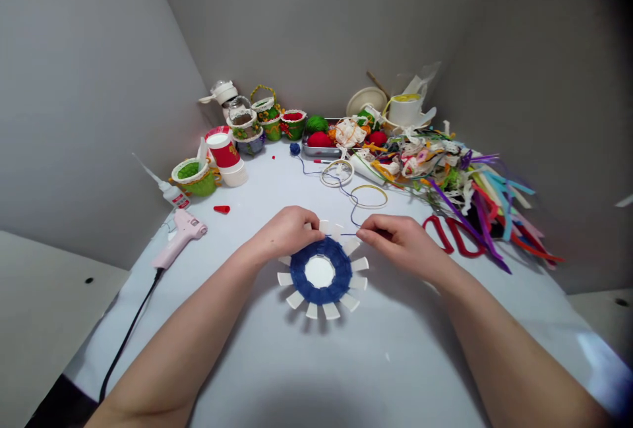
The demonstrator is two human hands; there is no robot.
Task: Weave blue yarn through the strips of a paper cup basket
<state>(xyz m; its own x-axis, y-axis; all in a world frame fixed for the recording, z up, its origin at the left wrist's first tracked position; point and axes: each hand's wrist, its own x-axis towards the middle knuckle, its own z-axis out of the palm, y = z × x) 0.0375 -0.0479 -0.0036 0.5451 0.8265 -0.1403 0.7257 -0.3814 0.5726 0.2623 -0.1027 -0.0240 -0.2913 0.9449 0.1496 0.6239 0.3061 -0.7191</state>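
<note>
A white paper cup (299, 301) with its wall cut into splayed strips has blue yarn (301, 277) woven in a wide ring around its round base. My left hand (291, 231) pinches the cup's far left edge, thumb near the top of the blue ring. Just right of the cup, my right hand (395, 237) is closed on the loose yarn, and a short taut length of it runs from the fingers toward the cup's far strips. From the right hand the strand winds back across the table to a small blue yarn ball (295, 149).
A pink glue gun (182, 237), a glue bottle (174, 195) and a red cap (222, 209) lie left. Red-handled scissors (459, 237) and a heap of ribbons (475, 184) are right. Behind stand small decorated baskets (246, 126), a tray of yarn (321, 150) and two hoops (368, 196).
</note>
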